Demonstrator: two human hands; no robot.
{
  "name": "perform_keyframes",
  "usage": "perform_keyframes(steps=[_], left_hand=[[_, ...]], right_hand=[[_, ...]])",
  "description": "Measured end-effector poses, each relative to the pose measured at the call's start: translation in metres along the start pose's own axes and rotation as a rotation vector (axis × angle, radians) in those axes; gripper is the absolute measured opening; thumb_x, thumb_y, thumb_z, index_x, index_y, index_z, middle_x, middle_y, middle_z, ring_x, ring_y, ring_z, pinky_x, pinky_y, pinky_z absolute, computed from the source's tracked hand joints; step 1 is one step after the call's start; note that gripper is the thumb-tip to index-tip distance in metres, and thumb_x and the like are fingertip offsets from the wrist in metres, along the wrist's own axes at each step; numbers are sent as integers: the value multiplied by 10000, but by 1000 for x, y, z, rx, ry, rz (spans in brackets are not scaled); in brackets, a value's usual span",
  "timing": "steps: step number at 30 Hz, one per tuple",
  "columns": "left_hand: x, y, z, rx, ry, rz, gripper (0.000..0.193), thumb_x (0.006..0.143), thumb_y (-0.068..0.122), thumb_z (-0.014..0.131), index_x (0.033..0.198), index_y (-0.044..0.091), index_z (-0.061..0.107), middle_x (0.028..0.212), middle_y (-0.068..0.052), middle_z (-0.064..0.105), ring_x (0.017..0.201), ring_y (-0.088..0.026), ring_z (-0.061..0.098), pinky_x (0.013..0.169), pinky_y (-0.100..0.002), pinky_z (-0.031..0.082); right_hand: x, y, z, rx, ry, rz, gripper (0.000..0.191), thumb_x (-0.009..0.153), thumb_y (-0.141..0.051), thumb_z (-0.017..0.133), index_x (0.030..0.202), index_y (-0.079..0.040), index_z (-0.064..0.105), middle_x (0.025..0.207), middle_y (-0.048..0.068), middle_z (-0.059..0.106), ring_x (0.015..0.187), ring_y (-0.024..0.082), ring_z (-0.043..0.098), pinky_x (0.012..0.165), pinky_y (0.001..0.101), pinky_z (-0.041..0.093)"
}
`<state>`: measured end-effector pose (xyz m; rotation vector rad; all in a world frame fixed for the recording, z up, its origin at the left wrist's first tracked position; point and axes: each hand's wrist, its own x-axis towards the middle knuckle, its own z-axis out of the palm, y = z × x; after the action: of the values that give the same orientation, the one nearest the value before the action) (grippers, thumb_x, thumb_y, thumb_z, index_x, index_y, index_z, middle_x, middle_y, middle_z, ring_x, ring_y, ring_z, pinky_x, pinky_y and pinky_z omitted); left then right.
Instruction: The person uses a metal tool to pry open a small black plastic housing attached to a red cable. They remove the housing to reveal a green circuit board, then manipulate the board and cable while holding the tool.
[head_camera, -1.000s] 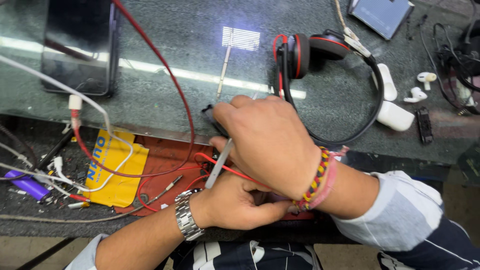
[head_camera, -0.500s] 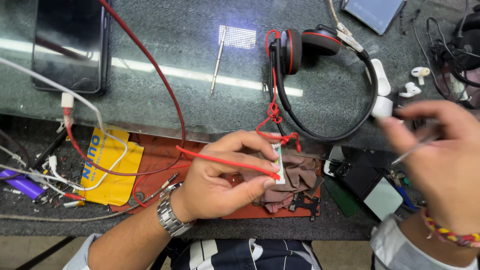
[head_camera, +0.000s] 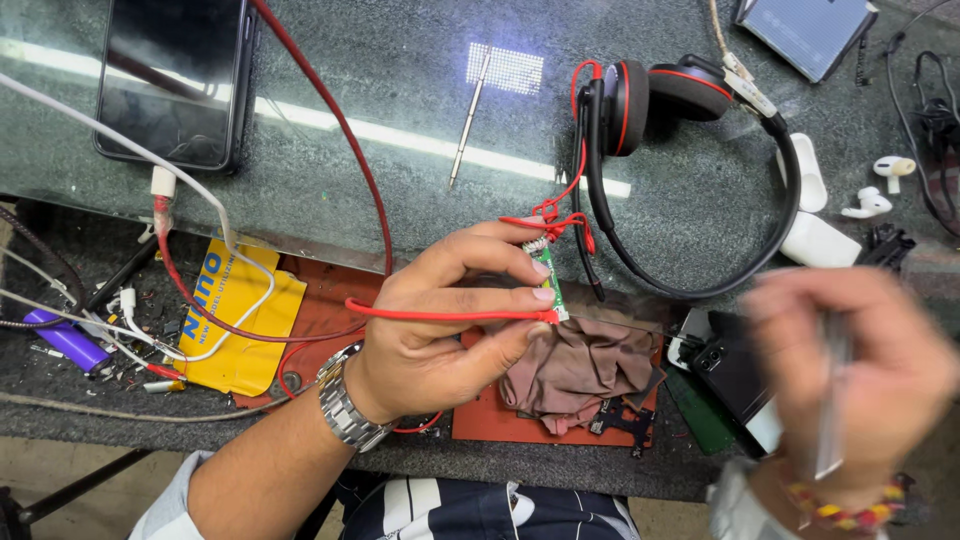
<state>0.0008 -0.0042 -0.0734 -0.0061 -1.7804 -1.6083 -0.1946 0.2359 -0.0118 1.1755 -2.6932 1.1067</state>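
My left hand pinches a small green circuit board between thumb and fingers, with thin red wires running from it across my palm and up to the black and red headphones. My right hand, blurred at the lower right, holds a thin silver tool upright. It is well apart from the board. A steel watch sits on my left wrist.
A black phone lies at the top left with a white cable plugged in. A thin metal rod rests on the glass. White earbuds and case, a brown cloth, a yellow packet and a purple lighter lie around.
My right hand lifted off the left hand and swung out to the lower right with the silver tool. The left hand now shows the green board and red wires.
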Motion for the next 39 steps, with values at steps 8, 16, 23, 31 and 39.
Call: perform_keyframes(steps=[8,16,23,31,39], left_hand=[[3,-1,-4,201,-63,109,307,926,66,847,1198,121,718,1249,-55,656,1272,-314,651,1091,-409,554],[0,-5,-5,197,-102,129,340,902,55,831,1214,124,716,1271,-53,646,1331,-335,637,1101,-420,552],[-2,-5,-5,123,-102,87,329,930,50,823,1231,133,718,1293,-48,655,1332,-298,627,1135,-403,546],[-7,-4,-1,-115,-73,-54,225,977,62,798,1191,114,751,1224,-53,670,1339,-269,630,1135,-388,515],[-10,-1,-3,-182,-100,-101,144,999,75,789,1138,97,757,1217,-50,679,1317,-254,617,1137,-379,513]], right_hand=[[6,-85,60,250,-243,-198,248,829,-19,819,1050,-9,707,908,76,710,729,121,673,649,226,506],[2,-76,63,258,-222,-230,209,850,-10,808,1024,-28,693,933,81,704,742,123,655,609,216,498],[12,-61,67,311,-201,-474,254,806,-28,824,1002,-40,662,921,102,679,762,216,660,688,343,537],[19,-55,73,353,-169,-705,261,845,-80,809,1042,-38,643,947,111,670,815,245,717,688,372,593],[21,-58,70,344,-229,-750,258,863,-143,785,1044,-47,627,1004,129,696,948,326,752,804,444,655]])
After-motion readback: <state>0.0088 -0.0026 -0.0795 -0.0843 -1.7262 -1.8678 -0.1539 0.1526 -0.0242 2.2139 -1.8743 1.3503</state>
